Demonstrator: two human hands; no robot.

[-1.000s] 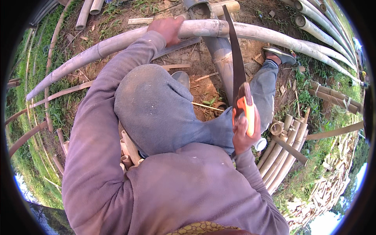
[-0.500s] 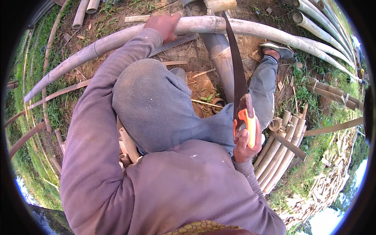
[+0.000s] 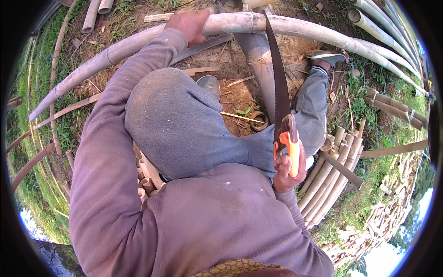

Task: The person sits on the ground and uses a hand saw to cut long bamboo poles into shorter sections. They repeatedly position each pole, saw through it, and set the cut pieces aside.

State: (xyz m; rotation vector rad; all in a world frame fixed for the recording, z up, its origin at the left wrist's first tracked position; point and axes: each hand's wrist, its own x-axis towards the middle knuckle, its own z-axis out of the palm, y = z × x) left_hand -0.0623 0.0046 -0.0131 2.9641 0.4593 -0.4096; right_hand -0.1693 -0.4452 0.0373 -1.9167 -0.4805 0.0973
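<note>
A long pale bamboo pole point(image 3: 295, 27) runs crosswise in front of me and rests on a thicker grey bamboo support point(image 3: 260, 60). My left hand point(image 3: 188, 25) is wrapped over the pole, left of that support. In my right hand point(image 3: 290, 171) is the orange handle of a handsaw point(image 3: 280, 78), held near my right thigh. Its dark, toothed blade points away from me, and the far end lies against the pole just right of the support. How deep the teeth sit in the bamboo I cannot tell.
Cut bamboo lengths point(image 3: 334, 177) are stacked at my right, with more short pieces point(image 3: 146, 184) beside my left leg. Long poles point(image 3: 383, 32) lie at the far right. A heap of bamboo scraps point(image 3: 385, 221) spreads at the lower right. A short bamboo ring point(image 3: 258, 121) lies between my legs.
The view has shifted slightly, so the pole sits a little higher in it. The saw tip reaches slightly less past the pole. Both hands keep their grips.
</note>
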